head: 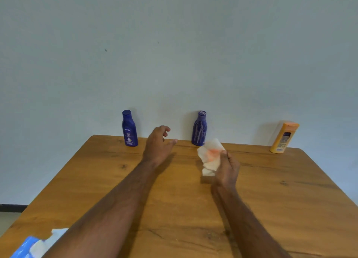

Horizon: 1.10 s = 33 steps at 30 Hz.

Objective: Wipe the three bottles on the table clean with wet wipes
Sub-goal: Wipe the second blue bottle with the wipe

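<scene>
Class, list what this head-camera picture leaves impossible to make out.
- Wipes pack: cut off by the bottom-left corner and the left arm.
- Orange bottle label: too small to read.
- Wet wipe: its lower part hidden behind the right hand.
- Middle bottle: base hidden by the wipe.

Matt grained wooden table [271, 190], smooth plastic bottles [129, 129], soft crumpled wet wipe [210, 157] stained orange

A crumpled white wipe [210, 157], stained orange, is pinched in the right hand [226, 170]; just beyond it a streaked blue bottle [199, 128] stands upright, a clean blue bottle [129, 128] far left, an orange bottle [283, 137] far right
</scene>
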Each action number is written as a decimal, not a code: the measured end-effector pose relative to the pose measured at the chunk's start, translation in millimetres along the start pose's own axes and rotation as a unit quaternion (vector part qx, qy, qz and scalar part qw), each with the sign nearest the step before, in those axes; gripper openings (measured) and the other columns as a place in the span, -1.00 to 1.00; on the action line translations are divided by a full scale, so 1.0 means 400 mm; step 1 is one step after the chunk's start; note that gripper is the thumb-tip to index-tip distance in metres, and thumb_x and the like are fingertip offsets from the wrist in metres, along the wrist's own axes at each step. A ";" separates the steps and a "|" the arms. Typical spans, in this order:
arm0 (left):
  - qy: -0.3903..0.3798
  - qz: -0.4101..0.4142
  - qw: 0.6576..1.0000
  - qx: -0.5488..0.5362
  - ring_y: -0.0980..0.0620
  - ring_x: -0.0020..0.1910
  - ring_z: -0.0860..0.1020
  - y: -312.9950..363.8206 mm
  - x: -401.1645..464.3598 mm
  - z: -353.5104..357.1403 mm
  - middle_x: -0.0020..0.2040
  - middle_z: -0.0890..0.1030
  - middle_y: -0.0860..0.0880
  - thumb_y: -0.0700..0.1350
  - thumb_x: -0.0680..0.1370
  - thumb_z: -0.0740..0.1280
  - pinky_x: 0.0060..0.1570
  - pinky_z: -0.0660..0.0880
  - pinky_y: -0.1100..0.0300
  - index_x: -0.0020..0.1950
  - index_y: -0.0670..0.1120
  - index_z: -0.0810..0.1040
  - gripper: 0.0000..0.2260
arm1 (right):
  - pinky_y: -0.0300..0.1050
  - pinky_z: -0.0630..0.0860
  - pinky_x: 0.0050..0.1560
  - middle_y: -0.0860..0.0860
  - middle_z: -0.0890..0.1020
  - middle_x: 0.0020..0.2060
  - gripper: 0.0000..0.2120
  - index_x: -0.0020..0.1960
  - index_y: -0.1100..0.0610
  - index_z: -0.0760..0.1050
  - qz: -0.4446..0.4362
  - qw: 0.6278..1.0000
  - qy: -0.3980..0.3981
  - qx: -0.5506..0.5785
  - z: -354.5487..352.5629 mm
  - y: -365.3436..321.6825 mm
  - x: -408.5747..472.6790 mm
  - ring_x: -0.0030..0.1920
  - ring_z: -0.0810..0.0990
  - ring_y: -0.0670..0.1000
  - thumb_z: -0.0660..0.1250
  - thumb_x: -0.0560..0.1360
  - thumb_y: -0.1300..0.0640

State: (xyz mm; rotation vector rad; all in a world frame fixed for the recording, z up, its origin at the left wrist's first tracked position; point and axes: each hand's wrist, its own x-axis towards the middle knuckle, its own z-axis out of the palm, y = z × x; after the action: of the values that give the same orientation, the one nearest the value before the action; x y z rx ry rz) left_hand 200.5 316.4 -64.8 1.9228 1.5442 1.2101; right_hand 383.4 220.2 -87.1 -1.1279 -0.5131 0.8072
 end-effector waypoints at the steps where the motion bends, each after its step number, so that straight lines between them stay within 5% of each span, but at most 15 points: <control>1: -0.023 -0.004 1.000 -0.013 0.06 0.10 0.54 0.015 0.008 0.027 0.15 0.55 0.05 -0.01 0.52 0.51 -0.01 0.55 0.19 0.31 0.04 0.50 -0.60 | 0.00 0.64 -0.33 -0.01 0.72 -0.22 -0.77 -0.06 0.05 0.63 -0.017 1.000 0.008 -0.019 -0.029 -0.014 0.009 -0.23 0.70 0.02 0.22 0.66 0.09; 5: -0.049 -0.036 0.996 -0.071 0.06 0.22 0.52 0.074 0.036 0.134 0.30 0.56 0.01 -0.10 0.48 0.56 0.08 0.47 0.23 0.39 0.01 0.44 -0.47 | -0.09 0.62 -0.21 -0.04 0.67 -0.04 -0.82 0.09 -0.09 0.57 -0.050 0.990 -0.013 -0.129 -0.116 -0.018 0.022 -0.10 0.67 -0.03 0.19 0.67 0.02; 9: -0.022 -0.077 0.993 -0.090 0.04 0.21 0.53 0.107 0.062 0.202 0.30 0.56 -0.03 -0.10 0.46 0.58 0.01 0.47 0.24 0.39 0.01 0.40 -0.42 | 0.19 0.64 0.00 0.03 0.63 0.08 -0.71 0.28 0.08 0.53 -0.039 0.989 -0.005 -0.143 -0.132 -0.008 0.030 0.03 0.64 0.07 0.18 0.67 -0.01; 13: 0.003 -0.076 0.993 -0.087 0.02 0.16 0.56 0.112 0.084 0.249 0.22 0.55 0.01 -0.06 0.44 0.59 -0.08 0.51 0.25 0.38 -0.01 0.39 -0.41 | 0.25 0.64 -0.01 0.01 0.66 0.02 -0.76 0.21 0.03 0.57 -0.047 0.992 -0.008 -0.121 -0.136 -0.003 0.037 0.00 0.66 0.09 0.18 0.67 0.02; 19: 0.068 -0.076 0.994 -0.041 -0.03 0.13 0.58 0.111 0.101 0.295 0.20 0.58 -0.01 0.11 0.36 0.62 0.18 0.54 -0.12 0.30 -0.01 0.42 -0.37 | 0.25 0.65 -0.02 0.00 0.66 0.03 -0.77 0.22 -0.01 0.56 -0.033 0.993 -0.010 -0.114 -0.147 0.008 0.054 0.00 0.67 0.08 0.18 0.67 0.00; 23: 0.092 -0.069 0.993 -0.004 -0.06 0.15 0.57 0.124 0.101 0.316 0.20 0.60 -0.02 0.16 0.32 0.63 0.21 0.38 -0.14 0.27 -0.01 0.45 -0.36 | 0.23 0.65 -0.04 -0.01 0.66 0.02 -0.80 0.19 -0.07 0.55 -0.033 0.993 -0.018 -0.113 -0.146 0.011 0.055 0.00 0.67 0.07 0.18 0.66 -0.01; 33: 0.069 -0.044 0.996 0.045 -0.08 0.17 0.57 0.176 0.058 0.330 0.28 0.54 -0.05 0.03 0.41 0.58 0.27 0.44 -0.15 0.37 -0.03 0.38 -0.38 | 0.22 0.65 -0.02 0.00 0.65 0.04 -0.73 0.27 0.02 0.54 -0.025 0.992 -0.009 -0.123 -0.147 0.010 0.054 0.00 0.66 0.05 0.18 0.67 -0.03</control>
State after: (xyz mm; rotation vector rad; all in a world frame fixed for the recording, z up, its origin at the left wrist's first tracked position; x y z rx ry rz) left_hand 349.0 342.8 -76.1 1.8374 1.7636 1.2783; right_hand 438.2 203.6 -112.7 -1.3294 -0.6659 0.7252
